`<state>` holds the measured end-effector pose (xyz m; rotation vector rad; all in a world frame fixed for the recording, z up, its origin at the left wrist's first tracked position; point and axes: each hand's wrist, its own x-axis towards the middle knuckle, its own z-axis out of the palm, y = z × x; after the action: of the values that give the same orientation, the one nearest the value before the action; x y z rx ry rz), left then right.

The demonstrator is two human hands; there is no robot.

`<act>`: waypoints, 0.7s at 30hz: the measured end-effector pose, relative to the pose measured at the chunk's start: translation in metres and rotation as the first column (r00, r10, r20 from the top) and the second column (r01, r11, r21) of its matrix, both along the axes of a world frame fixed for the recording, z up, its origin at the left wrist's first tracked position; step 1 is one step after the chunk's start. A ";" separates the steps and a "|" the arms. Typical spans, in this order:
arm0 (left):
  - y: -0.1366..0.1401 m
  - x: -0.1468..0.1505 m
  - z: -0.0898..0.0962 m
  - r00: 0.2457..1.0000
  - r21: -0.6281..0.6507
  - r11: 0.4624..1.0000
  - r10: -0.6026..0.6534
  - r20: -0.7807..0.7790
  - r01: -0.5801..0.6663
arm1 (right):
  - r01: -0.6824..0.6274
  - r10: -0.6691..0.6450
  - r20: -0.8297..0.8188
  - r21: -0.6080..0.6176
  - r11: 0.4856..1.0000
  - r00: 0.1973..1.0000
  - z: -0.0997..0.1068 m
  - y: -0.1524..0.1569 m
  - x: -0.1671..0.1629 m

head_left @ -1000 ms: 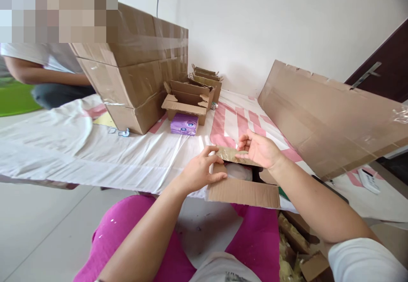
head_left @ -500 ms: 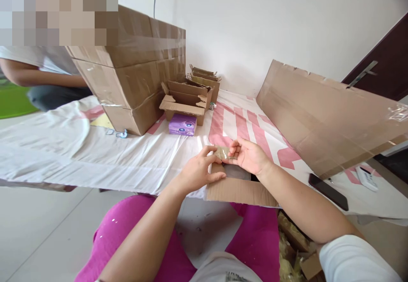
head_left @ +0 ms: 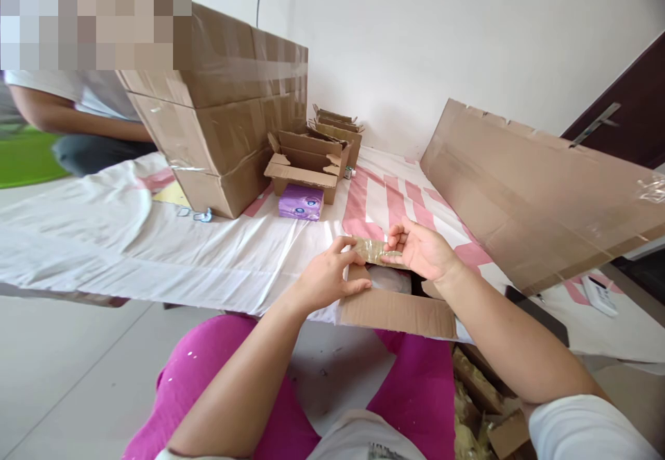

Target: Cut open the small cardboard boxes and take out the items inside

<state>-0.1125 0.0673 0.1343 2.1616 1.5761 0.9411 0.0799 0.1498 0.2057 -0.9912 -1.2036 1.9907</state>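
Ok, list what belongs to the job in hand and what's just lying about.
Apparently in the job: open cardboard box, left hand on it, right hand at its far flap; pale item inside.
Probably just lying about: purple box; black phone; white device.

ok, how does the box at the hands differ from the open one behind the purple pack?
The near box has the left hand on it; the far box is untouched. The near box sits at the edge of the table; the far box stands farther back. The near box shows something pale inside; the far box shows no contents. Both are brown cardboard with flaps open.
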 end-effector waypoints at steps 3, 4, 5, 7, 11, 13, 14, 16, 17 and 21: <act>0.000 0.000 -0.001 1.000 0.010 1.000 0.009 -0.010 -0.008 | 0.035 -0.036 -0.025 -0.027 0.999 0.999 -0.003 0.001 -0.001; 0.000 0.000 -0.001 1.000 0.013 1.000 0.008 -0.012 -0.008 | 0.049 -0.050 -0.039 -0.040 0.998 0.998 -0.005 0.001 -0.002; 0.000 0.000 -0.001 1.000 0.014 1.000 0.004 -0.013 -0.003 | 0.059 -0.062 -0.057 -0.054 0.997 0.996 -0.007 0.001 -0.003; 0.000 -0.001 -0.002 1.000 0.014 1.000 -0.009 -0.010 0.009 | 0.054 -0.061 -0.096 -0.069 0.996 0.994 -0.014 0.000 -0.008; 0.000 -0.002 -0.002 1.000 0.007 1.000 -0.018 0.007 0.018 | 0.029 -0.021 -0.039 0.231 0.973 0.999 -0.022 0.001 -0.011; -0.001 -0.002 -0.003 1.000 0.009 1.000 -0.019 0.008 0.019 | -0.030 -0.063 0.132 0.607 0.794 0.989 -0.020 0.007 -0.004; -0.001 -0.002 -0.003 1.000 0.012 1.000 -0.021 0.007 0.021 | -0.131 -0.095 0.241 0.771 0.623 0.966 -0.018 0.011 0.001; 0.000 -0.002 -0.003 1.000 0.023 1.000 -0.022 0.010 0.022 | -0.422 -0.157 0.455 0.883 0.204 0.876 -0.014 0.019 0.013; 0.000 -0.002 -0.003 1.000 0.028 0.999 -0.021 0.012 0.021 | -0.541 -0.188 0.532 0.841 0.006 0.826 -0.013 0.022 0.018; 0.001 -0.001 -0.003 1.000 0.036 0.999 -0.010 0.016 0.010 | -0.697 -0.311 0.637 0.542 -0.469 0.705 -0.018 0.028 0.028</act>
<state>-0.1140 0.0686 0.1315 2.1782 1.5512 0.9883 0.1078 0.1781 0.1880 -0.0876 -2.8826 -0.3130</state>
